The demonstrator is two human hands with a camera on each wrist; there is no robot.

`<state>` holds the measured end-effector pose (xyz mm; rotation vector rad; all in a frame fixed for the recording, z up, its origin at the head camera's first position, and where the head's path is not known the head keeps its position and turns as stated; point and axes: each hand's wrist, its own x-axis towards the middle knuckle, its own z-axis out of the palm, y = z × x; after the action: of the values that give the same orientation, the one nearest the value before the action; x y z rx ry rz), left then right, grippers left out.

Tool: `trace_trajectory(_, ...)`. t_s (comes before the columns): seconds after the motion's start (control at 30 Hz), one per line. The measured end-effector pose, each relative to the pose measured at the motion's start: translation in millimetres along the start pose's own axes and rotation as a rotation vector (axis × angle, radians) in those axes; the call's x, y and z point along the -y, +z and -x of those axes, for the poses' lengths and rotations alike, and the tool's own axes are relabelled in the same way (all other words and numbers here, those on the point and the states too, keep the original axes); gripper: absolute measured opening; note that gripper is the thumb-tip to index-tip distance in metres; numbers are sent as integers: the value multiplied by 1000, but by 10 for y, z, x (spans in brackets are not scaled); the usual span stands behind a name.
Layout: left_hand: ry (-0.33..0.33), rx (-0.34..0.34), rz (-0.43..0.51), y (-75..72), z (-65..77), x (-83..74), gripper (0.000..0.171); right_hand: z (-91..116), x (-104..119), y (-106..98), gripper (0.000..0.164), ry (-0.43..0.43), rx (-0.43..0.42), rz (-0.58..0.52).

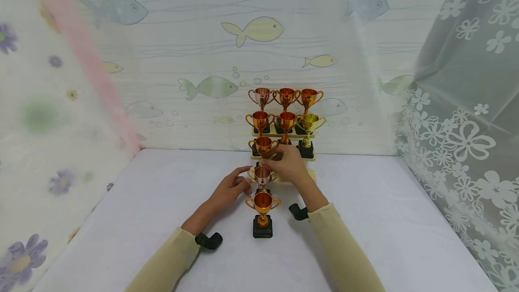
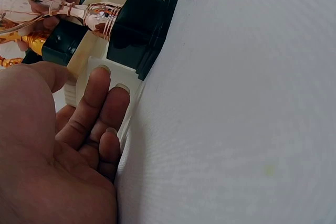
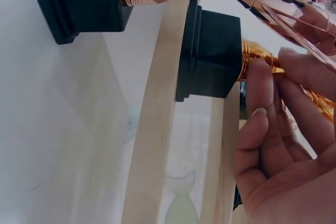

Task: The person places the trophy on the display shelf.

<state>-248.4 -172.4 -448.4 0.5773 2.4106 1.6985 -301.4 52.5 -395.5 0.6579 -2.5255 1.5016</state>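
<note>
My right hand pinches the stem of an orange-gold trophy cup, whose dark square base is over the lowest step of a pale wooden stepped rack in the right wrist view. At the rack's left end, my left hand has its index finger stretched forward and its other fingers loosely bent. In the left wrist view its fingers are beside the rack's end. Between the hands a rose-gold trophy cup stands on the table before the rack, and an orange-gold trophy cup stands nearer.
On the rack's higher steps stand several trophy cups, including a rose-gold one at the back left and a yellow-gold one on the right. A white cloth covers the table. Behind hangs a fish-patterned curtain.
</note>
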Motion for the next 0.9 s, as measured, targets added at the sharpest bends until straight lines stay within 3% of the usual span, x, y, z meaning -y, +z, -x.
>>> trace_trajectory(0.73,0,-3,0,13,6,12,51,60,-14,-47,16,-4,17,-27)
trace_trajectory(0.9,-1,-10,-14,9,9,-4,50,79,-21,-67,12,-41,11,-11)
